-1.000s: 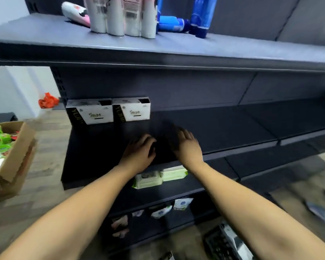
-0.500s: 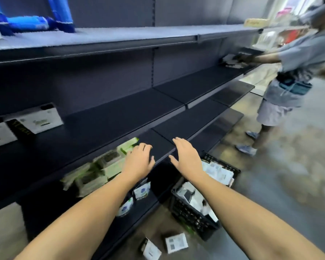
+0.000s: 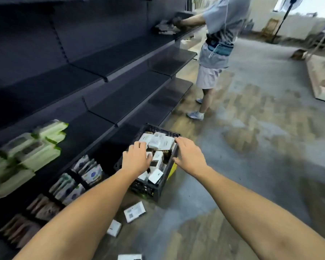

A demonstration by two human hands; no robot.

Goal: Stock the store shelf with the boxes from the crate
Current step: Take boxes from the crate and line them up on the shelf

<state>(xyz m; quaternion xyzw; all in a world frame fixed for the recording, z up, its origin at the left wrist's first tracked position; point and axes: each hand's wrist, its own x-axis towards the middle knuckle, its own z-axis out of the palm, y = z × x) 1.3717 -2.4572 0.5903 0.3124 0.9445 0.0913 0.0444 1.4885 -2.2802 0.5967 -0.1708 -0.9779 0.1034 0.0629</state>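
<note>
Head view looks straight down on the black crate (image 3: 148,190), parked on the floor (image 3: 251,147) tight against the foot of the store shelf (image 3: 120,98). It's stuffed with small white-and-black boxes (image 3: 160,142), jumbled at every angle. Both hands are out over it! The left hand (image 3: 136,159) hovers over the middle of the pile, fingers loosely spread, gripping nothing. The right hand (image 3: 188,155) is flat and wide above the crate's right rim, also carrying nothing. To me that reads as the set-up for a two-handed scoop, one hand either side of a cluster so several boxes lift together. The crate sitting this close to the shelf would make for a short carry.

Are the left fingertips already on a box? Hard to call, because the hand covers the contact point and the picture is soft with blur.

None of these boxes show on the tiers in view, so my read is that plenty of stocking remains. Green packs (image 3: 39,147) and a row of pouches (image 3: 86,171) sit on the lower tiers at left, too smeared to read. Two loose boxes (image 3: 134,212) lie on the floor just beside the crate, and a third is cut off by the bottom edge. Further along, another person (image 3: 218,44) works at the same shelf, with whatever is under their hands too dark to make out
</note>
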